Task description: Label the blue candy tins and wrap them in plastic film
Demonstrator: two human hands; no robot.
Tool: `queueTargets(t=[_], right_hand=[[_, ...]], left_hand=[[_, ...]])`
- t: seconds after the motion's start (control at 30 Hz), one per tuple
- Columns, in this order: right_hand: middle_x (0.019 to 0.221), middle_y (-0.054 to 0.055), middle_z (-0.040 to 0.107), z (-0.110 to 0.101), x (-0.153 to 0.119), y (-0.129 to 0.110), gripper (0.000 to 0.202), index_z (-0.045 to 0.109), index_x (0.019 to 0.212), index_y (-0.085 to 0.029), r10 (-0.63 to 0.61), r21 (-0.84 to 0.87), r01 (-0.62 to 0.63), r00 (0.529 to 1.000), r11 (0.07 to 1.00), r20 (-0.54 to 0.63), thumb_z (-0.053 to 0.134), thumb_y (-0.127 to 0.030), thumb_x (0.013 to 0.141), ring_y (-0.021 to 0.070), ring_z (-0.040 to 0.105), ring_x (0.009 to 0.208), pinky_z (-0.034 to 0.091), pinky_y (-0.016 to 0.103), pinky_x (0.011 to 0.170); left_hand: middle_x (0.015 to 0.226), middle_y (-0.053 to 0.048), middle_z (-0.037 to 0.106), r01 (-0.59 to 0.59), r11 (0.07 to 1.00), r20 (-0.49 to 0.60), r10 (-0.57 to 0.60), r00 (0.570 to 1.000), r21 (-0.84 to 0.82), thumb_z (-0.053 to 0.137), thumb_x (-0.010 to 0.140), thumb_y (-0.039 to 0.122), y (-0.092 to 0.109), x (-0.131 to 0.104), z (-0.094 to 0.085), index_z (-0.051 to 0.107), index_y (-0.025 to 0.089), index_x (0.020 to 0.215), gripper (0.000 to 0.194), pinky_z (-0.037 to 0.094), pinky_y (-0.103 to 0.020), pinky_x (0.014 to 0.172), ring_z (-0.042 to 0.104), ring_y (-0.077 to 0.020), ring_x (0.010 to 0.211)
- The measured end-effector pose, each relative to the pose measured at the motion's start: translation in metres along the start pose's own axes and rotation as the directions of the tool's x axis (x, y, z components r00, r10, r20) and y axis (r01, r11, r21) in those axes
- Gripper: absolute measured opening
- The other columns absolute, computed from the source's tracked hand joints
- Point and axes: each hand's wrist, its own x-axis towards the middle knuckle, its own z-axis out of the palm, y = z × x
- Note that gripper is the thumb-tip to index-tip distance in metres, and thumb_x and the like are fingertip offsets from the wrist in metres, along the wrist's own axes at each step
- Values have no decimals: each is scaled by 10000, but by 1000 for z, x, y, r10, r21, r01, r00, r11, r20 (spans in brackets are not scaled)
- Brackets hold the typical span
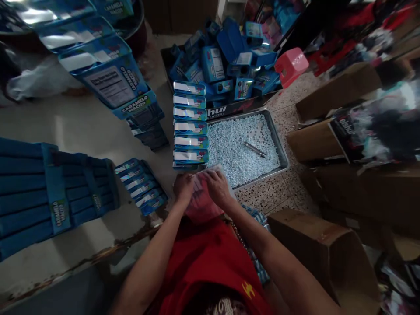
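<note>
Evidently steadied: a clear bag [204, 206] at six o'clock.
Left hand [184, 187] and right hand [218, 185] grip its upper edge, probably for control; the pellet tray [278, 138] sits at the bag's one o'clock, within reach.

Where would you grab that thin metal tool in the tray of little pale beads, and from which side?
I'd pinch the tool across its middle, from above: it is long and narrow, lies slanted atop the beads, and sits inside the tray's rim, so both long sides look reachable.
</note>
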Motion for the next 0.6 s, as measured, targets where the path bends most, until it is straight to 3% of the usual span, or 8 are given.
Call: queueTargets(t=[0.13,0.37,0.5,0.6], right_hand=[[1523,138,519,-1,6,0,531,490,1522,-219,-73,-115,82,994,990,80,438,-122,1002,323,459,1225,395,481,1019],[1575,132,494,12,-6,0,516,513,1500,-163,-162,-65,170,980,983,120,471,-122,988,314,431,1345,308,466,1119],[1463,114,603,9,-23,0,429,587,1417,-189,-149,-44,153,986,987,76,492,-139,1001,298,452,1328,269,462,1130],[1267,111,695,1,-27,-5,332,666,1290,-223,-105,-78,109,993,991,58,503,-165,1007,301,499,1219,295,469,1058]], left_hand=[[1051,-109,726,-5,998,27,3,1000,69,609,914,323,13,-12,-4,798,239,919,207,472,-322,857,666,-251,963],[984,-113,787,85,996,46,-85,995,20,623,887,318,11,-7,-5,794,211,891,202,479,-310,796,700,-242,887],[947,-112,790,110,994,26,-110,994,6,657,853,288,8,-11,-6,793,215,841,155,480,-311,797,696,-248,889],[960,-115,782,137,990,-4,-137,990,6,653,845,255,6,-15,-6,791,217,833,144,485,-319,808,698,-254,908]])
